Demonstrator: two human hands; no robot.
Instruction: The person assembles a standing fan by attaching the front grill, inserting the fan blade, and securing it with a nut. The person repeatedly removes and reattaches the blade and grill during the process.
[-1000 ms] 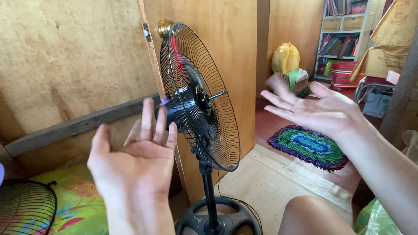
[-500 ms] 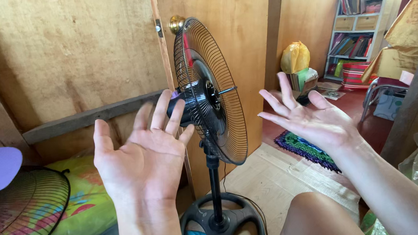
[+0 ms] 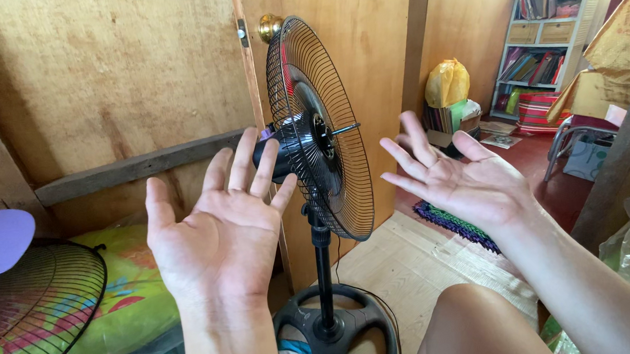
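Stand fan [image 3: 317,126] upright on its round base [image 3: 335,332] at the floor's wooden edge by the door — front grille off, blade off, bare shaft showing, rear guard on. Left hand [image 3: 221,236] and right hand [image 3: 466,183] raised palms-up, fingers spread, holding nothing. Loose grille [image 3: 31,314] lying at left — reassembly not started.

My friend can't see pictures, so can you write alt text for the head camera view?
Two empty hands, left hand and right hand, are held up open with palms showing, on either side of a black stand fan that has no blades or front cover. A loose fan grille lies at the left on a colourful cushion, by a wooden wall.
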